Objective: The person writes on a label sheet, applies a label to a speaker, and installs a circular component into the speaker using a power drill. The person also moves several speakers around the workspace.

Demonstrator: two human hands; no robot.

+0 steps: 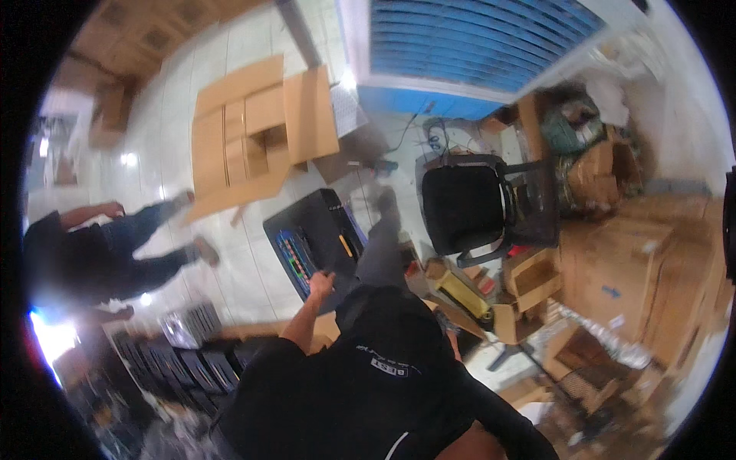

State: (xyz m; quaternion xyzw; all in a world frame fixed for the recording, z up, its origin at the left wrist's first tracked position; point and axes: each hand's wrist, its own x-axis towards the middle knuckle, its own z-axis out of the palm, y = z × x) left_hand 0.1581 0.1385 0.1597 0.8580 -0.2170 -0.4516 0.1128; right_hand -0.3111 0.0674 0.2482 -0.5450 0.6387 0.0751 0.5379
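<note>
A black flat case lies in front of me, tilted in the picture. Along its left side runs a colourful strip of small parts, possibly a circuit board. A yellow-orange stick-shaped tool rests on the case's dark surface. My left hand is at the near edge of the case, its fingers closed round something small and dark that I cannot make out. Beside my right hip, my right hand is mostly hidden by my body. A dark object shows next to it, but its fingers cannot be seen.
An open cardboard box stands on the tiled floor ahead to the left. Another person is at the far left. A black chair is at right, near stacked cartons. Several black units line the lower left.
</note>
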